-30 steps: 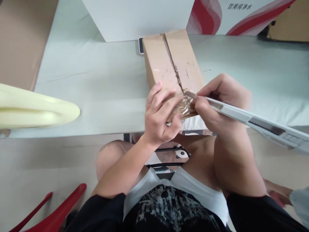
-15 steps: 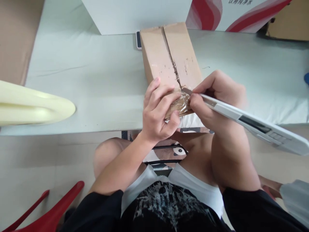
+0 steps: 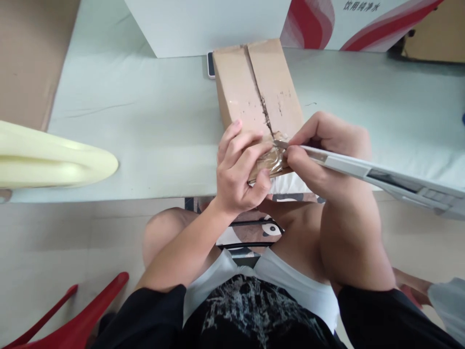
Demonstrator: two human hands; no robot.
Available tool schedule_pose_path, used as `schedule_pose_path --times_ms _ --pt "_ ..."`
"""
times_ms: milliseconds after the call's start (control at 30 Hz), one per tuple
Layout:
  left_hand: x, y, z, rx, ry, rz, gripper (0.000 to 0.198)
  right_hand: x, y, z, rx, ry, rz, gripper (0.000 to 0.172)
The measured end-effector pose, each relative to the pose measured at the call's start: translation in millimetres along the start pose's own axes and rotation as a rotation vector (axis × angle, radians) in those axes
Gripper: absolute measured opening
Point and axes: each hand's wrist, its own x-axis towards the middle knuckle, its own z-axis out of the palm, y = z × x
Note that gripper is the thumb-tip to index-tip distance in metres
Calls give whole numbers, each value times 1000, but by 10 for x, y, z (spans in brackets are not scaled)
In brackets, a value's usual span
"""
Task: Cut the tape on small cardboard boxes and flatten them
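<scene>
Presently your left hand grips the box; your right hand clasps the knife, blade seemingly in the tape. A slip could cut the adjacent left fingers.

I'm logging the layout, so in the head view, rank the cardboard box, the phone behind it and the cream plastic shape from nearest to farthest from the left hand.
1. Cardboard box: the left hand grips its near, taped end.
2. Phone: at the box's far left corner, partly hidden.
3. Cream plastic shape: far off at the view's left edge.
</scene>
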Motion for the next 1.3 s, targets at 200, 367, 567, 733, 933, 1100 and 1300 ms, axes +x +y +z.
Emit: schedule_pose_path --times_ms 200,367,567,733,933,1100,1300 --pt "18 3 -17 -32 74 110 32 -18 -19 -44 -5 -20 -33 12" --pt "16 6 -10 -30 34 41 41 21 -1 -51 -21 -44 -44 10" --pt "15 -5 -5 -38 25 51 37 46 5 -41 -25 -53 -86 12" --pt "29 -5 21 -63 116 130 30 10 0 -60 -32 -52 -74 17" --pt "-2 -21 37 -54 77 116 35 -6 34 -64 -56 -39 -87 16" --pt "-15 -32 39 -71 89 112 33 31 23 -55 -92 -87 -134 13" --pt "-19 -20 33 -17 63 91 38 39 -41 -94 71 -99 -19 10"
